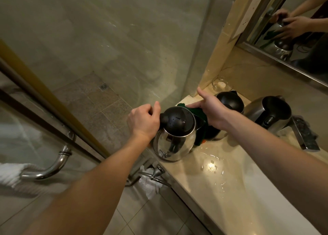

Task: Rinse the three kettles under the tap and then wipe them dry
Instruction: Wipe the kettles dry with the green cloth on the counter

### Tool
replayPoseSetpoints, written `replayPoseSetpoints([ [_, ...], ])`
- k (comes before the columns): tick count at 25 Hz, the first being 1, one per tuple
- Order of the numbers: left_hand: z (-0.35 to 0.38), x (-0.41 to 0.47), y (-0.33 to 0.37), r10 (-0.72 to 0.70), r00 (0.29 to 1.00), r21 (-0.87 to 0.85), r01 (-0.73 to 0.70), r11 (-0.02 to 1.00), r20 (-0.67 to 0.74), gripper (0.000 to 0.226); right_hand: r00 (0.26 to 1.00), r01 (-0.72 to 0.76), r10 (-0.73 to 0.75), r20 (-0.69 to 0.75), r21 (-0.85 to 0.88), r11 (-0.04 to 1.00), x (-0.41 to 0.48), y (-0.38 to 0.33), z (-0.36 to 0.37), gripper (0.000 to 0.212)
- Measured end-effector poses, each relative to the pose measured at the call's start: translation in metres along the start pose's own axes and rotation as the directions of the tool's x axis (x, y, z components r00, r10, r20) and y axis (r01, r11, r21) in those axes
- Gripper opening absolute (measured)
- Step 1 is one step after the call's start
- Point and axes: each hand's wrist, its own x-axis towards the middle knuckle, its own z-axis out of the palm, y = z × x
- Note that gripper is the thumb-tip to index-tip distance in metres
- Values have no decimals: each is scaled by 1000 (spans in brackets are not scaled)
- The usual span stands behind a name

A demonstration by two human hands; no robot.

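A shiny steel kettle (173,142) with a black lid stands at the left end of the marble counter (236,172). My left hand (143,121) grips its black handle. My right hand (211,108) presses a dark green cloth (200,126) against the kettle's far side, thumb raised. A second kettle (230,101) stands just behind, partly hidden by my right hand. Further right, the third kettle (271,114) stands with its black lid and handle facing me.
Water is pooled on the counter (211,165) near the front kettle. A glass jar (221,84) sits in the back corner, and a dark tray (304,133) to the right. A glass shower screen (106,57) stands left; a mirror (298,30) hangs at upper right.
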Motion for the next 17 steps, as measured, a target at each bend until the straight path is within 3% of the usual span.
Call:
replayPoseSetpoints([
  [5, 0, -2, 2, -13, 1000, 16, 13, 1000, 19, 54, 990, -45, 76, 121, -244, 969, 32, -12, 2, 94],
  [11, 1, -4, 5, -1, 1000, 52, 1, 999, 5, 51, 982, -141, 178, 57, -397, 907, 52, -3, 13, 91],
  [17, 2, -6, 6, -1, 1000, 46, 1, 999, -9, 46, 984, 81, 0, 178, -450, 889, 39, -26, 15, 88],
])
